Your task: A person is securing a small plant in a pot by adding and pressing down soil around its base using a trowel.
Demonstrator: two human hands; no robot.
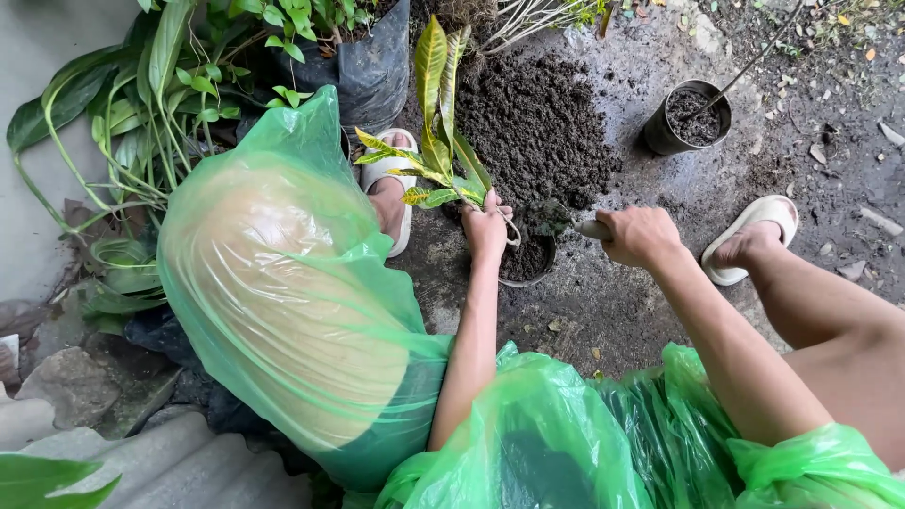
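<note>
Head view. The left hand (486,229) is closed around the stem base of a plant (436,141) with yellow-green leaves, holding it upright at the near rim of a small black pot (528,261). The fingers are curled tight on the stem, and the leaves rise away from the person toward the soil pile (535,127). The pot sits on wet concrete (603,311), between the two feet and just below the pile, and is partly filled with dark soil.

The right hand (639,236) is clenched on the handle of a trowel (566,223). Its blade lies over the far rim of the pot with soil on it. The knuckles face up and no fingers are spread.

A second pot (688,118), filled with soil, stands well apart at upper right, with a thin stick leaning out of it. A white sandal (754,234) is just right of the right hand; another (391,188) is left of the plant. A green plastic sheet (292,283) covers both knees and the lap. Leafy plants in black bags (372,71) crowd the upper left.
</note>
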